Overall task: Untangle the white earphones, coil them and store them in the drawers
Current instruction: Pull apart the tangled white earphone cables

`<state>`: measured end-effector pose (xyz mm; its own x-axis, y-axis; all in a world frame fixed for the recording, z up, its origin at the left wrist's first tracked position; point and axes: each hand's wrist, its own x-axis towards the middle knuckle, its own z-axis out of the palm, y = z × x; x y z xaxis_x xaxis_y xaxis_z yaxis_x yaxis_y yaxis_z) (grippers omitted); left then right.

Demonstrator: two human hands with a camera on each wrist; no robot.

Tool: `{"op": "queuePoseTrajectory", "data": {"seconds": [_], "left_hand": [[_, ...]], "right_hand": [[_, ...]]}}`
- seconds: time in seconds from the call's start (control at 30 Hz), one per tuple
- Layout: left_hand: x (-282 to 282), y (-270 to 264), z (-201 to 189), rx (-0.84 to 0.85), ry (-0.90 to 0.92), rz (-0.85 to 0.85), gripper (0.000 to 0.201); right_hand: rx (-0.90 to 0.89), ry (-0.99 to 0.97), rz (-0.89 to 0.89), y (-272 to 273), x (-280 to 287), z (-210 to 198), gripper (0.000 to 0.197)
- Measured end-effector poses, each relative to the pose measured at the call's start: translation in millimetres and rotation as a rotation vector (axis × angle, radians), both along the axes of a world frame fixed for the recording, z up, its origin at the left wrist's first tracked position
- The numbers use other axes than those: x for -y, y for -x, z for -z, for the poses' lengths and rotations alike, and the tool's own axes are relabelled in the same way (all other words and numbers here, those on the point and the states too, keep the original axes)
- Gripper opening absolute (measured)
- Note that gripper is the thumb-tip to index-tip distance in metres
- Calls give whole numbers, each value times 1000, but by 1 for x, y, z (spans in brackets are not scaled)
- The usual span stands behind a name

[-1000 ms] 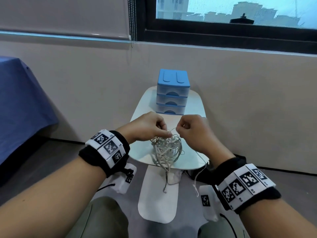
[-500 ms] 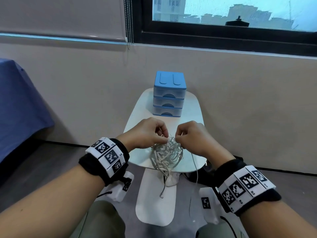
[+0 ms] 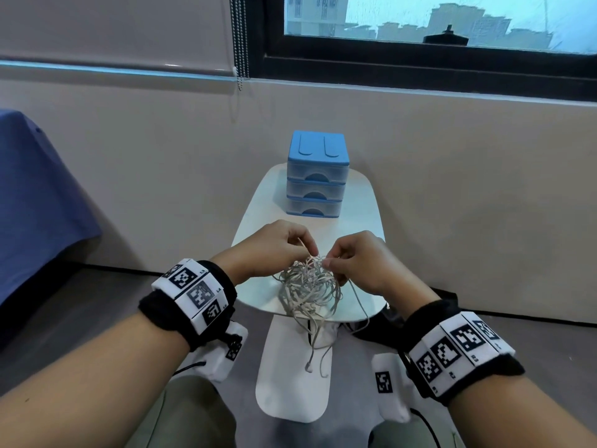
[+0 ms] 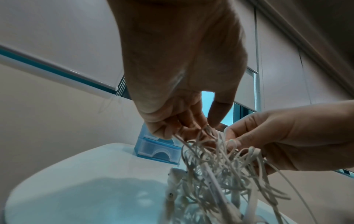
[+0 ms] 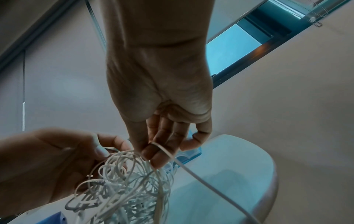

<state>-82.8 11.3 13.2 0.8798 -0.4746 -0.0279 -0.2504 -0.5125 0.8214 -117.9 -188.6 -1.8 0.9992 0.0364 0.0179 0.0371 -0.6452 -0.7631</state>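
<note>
Both hands have drifted apart slightly; left hand [image 3: 274, 248] and right hand [image 3: 365, 263] pinch tangled white earphones [image 3: 308, 286]; only the right wrist view shows one strand across the fingers [image 5: 153, 150].

Your forearms reaching forward side by side, both wrists wearing black bands with white marker tags, your left hand [image 3: 268, 250] pinching cable [image 3: 308, 282] strands with curled fingers, your right hand [image 3: 365, 263] pinching one strand between thumb and fingertips
</note>
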Motion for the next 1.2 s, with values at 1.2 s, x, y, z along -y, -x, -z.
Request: {"op": "queuePoseTrajectory", "data": {"seconds": [1.2], "left_hand": [[3, -2, -6, 99, 344, -40, 21]], "right_hand": [[77, -292, 58, -8, -9, -17, 22]]}}
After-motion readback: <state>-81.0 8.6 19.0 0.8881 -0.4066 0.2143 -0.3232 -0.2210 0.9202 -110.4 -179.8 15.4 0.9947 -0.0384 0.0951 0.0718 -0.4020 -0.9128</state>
